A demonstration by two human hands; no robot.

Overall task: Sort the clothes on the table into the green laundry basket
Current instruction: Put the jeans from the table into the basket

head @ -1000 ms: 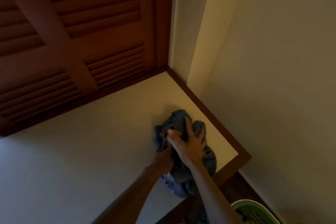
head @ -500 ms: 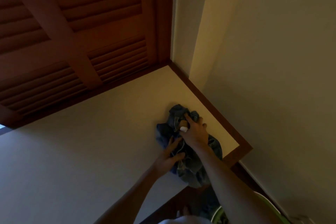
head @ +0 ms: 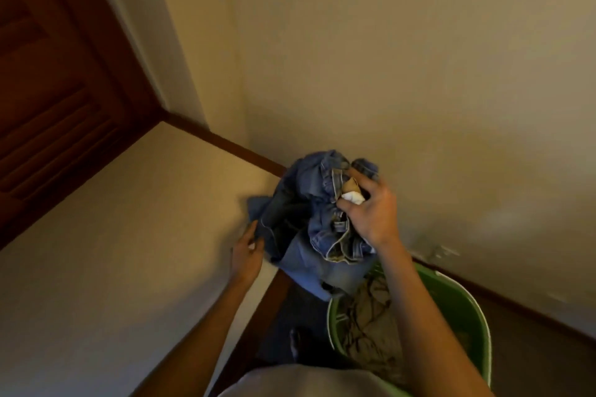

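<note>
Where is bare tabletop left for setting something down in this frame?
The tabletop shows bare from the left hand across to the louvred door and back to the wall corner. It is crowded at the table's right edge, where the jeans, right hand and green basket meet.

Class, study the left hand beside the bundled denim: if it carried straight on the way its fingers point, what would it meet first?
Most likely the crumpled blue denim jeans: the left hand points up and right, its fingertips already at the bundle's edge. Whether they touch is unclear.
</note>
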